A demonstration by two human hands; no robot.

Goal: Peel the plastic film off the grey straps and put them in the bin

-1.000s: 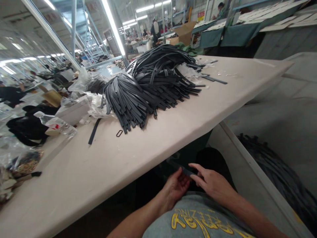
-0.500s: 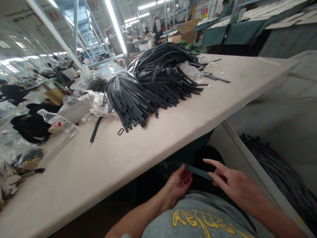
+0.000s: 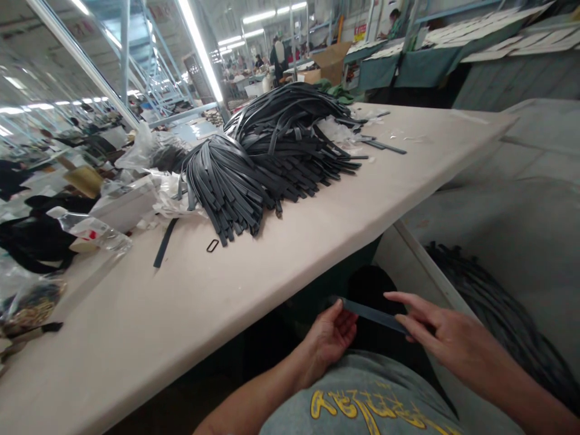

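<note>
A narrow dark strap point(image 3: 374, 314) stretches between the person's two hands, below the near edge of the table point(image 3: 181, 314) and just above the front of a grey shirt point(image 3: 362, 386) with yellow lettering; the left hand point(image 3: 333, 332) pinches it near one end between thumb and curled fingers, palm turned up; the right hand point(image 3: 430, 326) grips it farther along, thumb pressed over the strap against the fingers beneath, while the index finger points out, clear of it; on the tabletop a large heap of dark straps point(image 3: 290, 133) fans its cut ends towards the person; a small black metal loop point(image 3: 212, 246) lies just beside those ends, and a single loose strip point(image 3: 165, 243) lies to the left of the loop; farther left a clear plastic bottle point(image 3: 97, 232) lies on its side near a black bag point(image 3: 34, 241); to the right of the person, more dark lengths point(image 3: 493, 308) lie in a pale bin point(image 3: 512, 217).
</note>
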